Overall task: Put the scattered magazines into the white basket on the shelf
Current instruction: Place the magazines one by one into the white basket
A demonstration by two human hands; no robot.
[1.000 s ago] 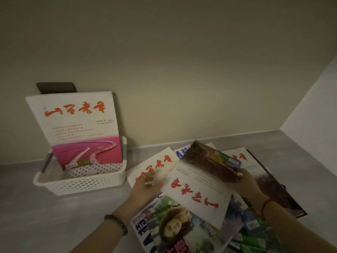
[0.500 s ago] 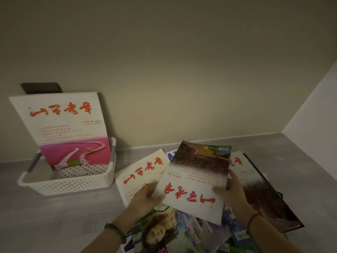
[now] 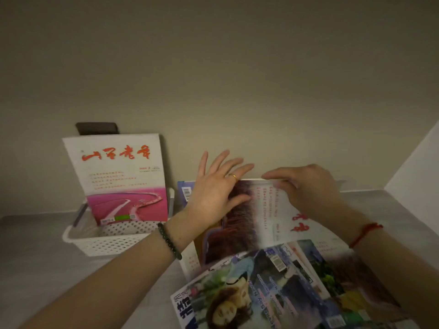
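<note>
A white perforated basket (image 3: 114, 243) sits on the grey shelf at the left. One magazine (image 3: 118, 176) with red characters and a pink picture stands upright in it, leaning on the wall. To its right, a magazine (image 3: 261, 217) with a dark reddish picture and red characters is lifted and tilted, turned sideways. My right hand (image 3: 306, 188) grips its top edge. My left hand (image 3: 213, 193) lies flat against its left part with fingers spread and the thumb on the cover. Several more magazines (image 3: 273, 288) are piled beneath, at the lower right.
A blue magazine edge with a barcode (image 3: 185, 193) shows behind my left hand, close to the basket's right wall. A dark rectangular plate (image 3: 97, 128) sits on the back wall above the basket. A side wall (image 3: 418, 167) closes the shelf at the right.
The held magazine has risen off the pile and turned sideways, moving toward the back wall. My left hand went from pinching its lower corner to lying flat with fingers spread. The view moved closer.
</note>
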